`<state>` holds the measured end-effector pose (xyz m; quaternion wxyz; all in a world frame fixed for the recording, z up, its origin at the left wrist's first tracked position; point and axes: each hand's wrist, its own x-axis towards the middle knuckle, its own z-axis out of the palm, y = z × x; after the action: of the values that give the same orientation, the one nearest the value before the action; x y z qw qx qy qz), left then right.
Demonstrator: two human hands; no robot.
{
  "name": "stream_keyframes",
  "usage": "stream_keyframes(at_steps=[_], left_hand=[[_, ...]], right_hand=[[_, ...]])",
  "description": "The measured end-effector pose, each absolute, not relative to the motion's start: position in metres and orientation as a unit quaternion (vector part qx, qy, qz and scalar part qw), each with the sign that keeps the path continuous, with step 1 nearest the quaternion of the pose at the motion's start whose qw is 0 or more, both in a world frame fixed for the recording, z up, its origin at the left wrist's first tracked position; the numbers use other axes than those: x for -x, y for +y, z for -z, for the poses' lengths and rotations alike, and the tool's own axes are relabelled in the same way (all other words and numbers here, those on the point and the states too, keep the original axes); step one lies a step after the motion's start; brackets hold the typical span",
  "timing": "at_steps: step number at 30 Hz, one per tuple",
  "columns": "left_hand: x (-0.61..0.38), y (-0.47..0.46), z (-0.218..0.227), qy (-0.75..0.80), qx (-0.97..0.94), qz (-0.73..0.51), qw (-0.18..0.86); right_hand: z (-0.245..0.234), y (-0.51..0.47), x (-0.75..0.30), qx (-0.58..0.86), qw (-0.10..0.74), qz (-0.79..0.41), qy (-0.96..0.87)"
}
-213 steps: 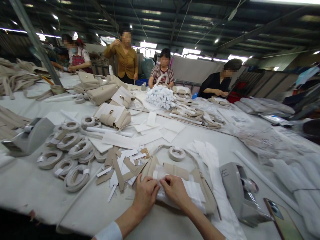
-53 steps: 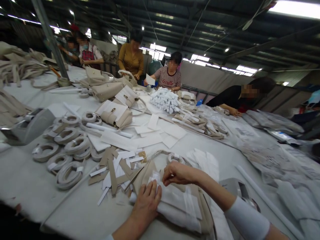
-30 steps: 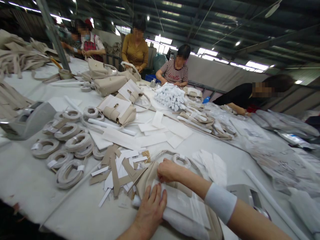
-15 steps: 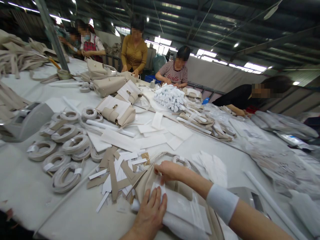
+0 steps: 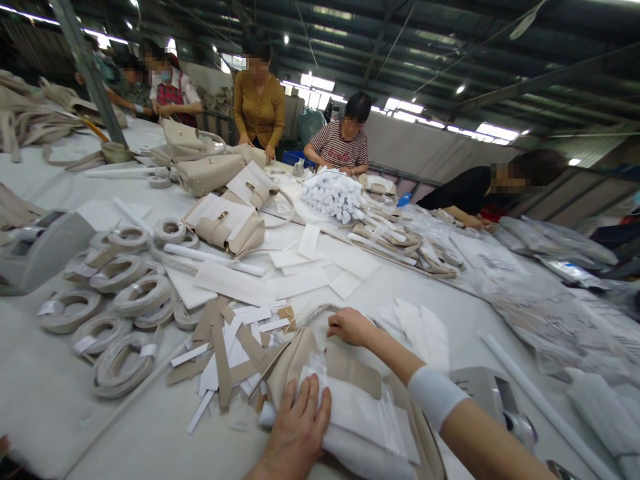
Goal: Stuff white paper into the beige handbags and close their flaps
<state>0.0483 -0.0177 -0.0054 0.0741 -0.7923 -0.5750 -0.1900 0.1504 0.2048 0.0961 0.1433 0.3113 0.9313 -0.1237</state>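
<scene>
A beige handbag lies flat on the white table right in front of me, partly wrapped in white paper. My left hand rests flat on the wrapped near end, fingers stretched out and pressing down. My right hand reaches over the bag's far edge with the fingers curled, beside a small roll of tape that it mostly hides. What the fingers pinch is hidden. A white cuff covers my right wrist.
Loose beige and white strips lie left of the bag, beyond them several coiled straps. Tape dispensers stand at the left and right. Finished handbags, paper sheets and white rolls fill the middle. Several people work along the far side.
My right hand has slid a little further away and to the right along the bag's far edge. My left hand keeps pressing the wrapped end. The view has shifted slightly.
</scene>
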Motion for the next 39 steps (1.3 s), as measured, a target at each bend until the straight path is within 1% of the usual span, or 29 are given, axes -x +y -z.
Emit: stream_keyframes(at_steps=[2, 4, 9, 14, 18, 22, 26, 32, 35, 39], left_hand=[[-0.049, -0.019, 0.003, -0.581, 0.79, 0.185, 0.066], [-0.051, -0.019, 0.002, -0.582, 0.791, 0.18, 0.06], [-0.054, -0.02, 0.004, -0.594, 0.78, 0.179, 0.083], [-0.044, -0.028, -0.003, -0.56, 0.802, 0.187, 0.09], [-0.023, -0.035, -0.01, -0.588, 0.779, 0.193, 0.098], [-0.005, -0.036, 0.005, -0.586, 0.766, 0.238, 0.114], [0.0, -0.035, 0.031, -0.568, 0.757, 0.311, 0.092], [0.001, -0.032, 0.046, -0.555, 0.755, 0.338, 0.09], [0.0, -0.031, 0.047, -0.557, 0.749, 0.345, 0.095], [0.0, -0.029, 0.05, -0.554, 0.749, 0.343, 0.12]], right_hand=[[-0.1, 0.19, -0.157, -0.332, 0.111, 0.103, 0.931], [-0.098, 0.166, -0.159, -0.336, 0.097, 0.098, 0.932], [-0.073, 0.112, -0.159, -0.381, 0.076, 0.103, 0.916], [-0.064, 0.107, -0.162, -0.413, 0.062, 0.142, 0.897], [-0.064, 0.106, -0.164, -0.422, 0.047, 0.148, 0.893], [-0.061, 0.099, -0.164, -0.427, 0.04, 0.149, 0.891], [-0.061, 0.095, -0.162, -0.449, 0.039, 0.147, 0.881], [-0.061, 0.095, -0.16, -0.475, 0.035, 0.132, 0.869], [-0.059, 0.093, -0.162, -0.486, -0.003, 0.137, 0.863], [-0.059, 0.085, -0.168, -0.519, -0.1, 0.164, 0.833]])
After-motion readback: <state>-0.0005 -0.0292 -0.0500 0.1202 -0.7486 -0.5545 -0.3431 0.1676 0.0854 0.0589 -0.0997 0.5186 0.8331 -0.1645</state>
